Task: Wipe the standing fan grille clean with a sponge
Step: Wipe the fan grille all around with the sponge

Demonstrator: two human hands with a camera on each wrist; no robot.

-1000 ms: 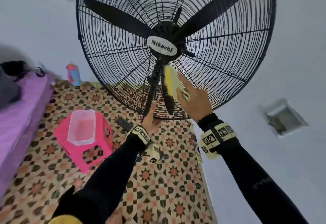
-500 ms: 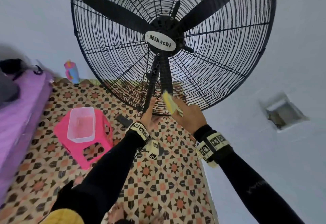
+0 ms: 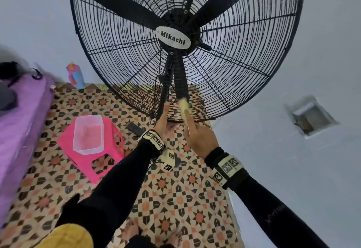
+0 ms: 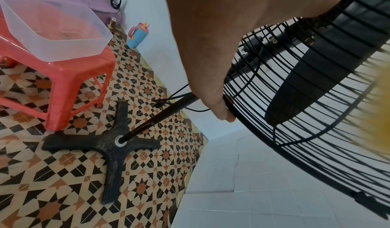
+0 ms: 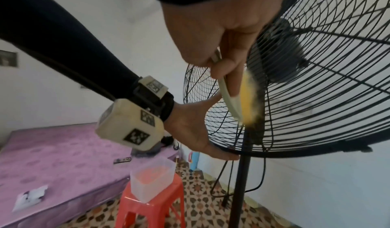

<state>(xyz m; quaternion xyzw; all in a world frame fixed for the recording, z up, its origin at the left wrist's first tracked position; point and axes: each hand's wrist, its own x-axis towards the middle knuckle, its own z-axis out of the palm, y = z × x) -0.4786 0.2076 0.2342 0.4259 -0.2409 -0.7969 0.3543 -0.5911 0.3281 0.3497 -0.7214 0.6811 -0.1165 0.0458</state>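
Purple bed [image 3: 17,130] at 9 o'clock, dark items on top. Pink plastic stool [image 3: 109,157] on patterned tile floor [image 3: 175,199] at 8 o'clock, clear rectangular plastic tub [image 3: 88,134] on its seat. Blue-and-pink spouted cup [image 3: 75,75] against wall at 10 o'clock. Left hand [image 3: 163,122] at rim bottom of round black wire fan grille [image 3: 244,83], 6 o'clock; fingers curled round rim wire, gripping. Black cross-shaped base [image 4: 109,144] and pole below. Right hand [image 3: 197,134] just right of left, fingers closed on yellow sponge [image 3: 184,106] with pale backing; yellow face pressed on lower grille wires near 6 o'clock, blurred. White oval "Mikachi" badge [image 3: 172,37] at hub. Recessed wall box [image 3: 310,116] at 3 o'clock.
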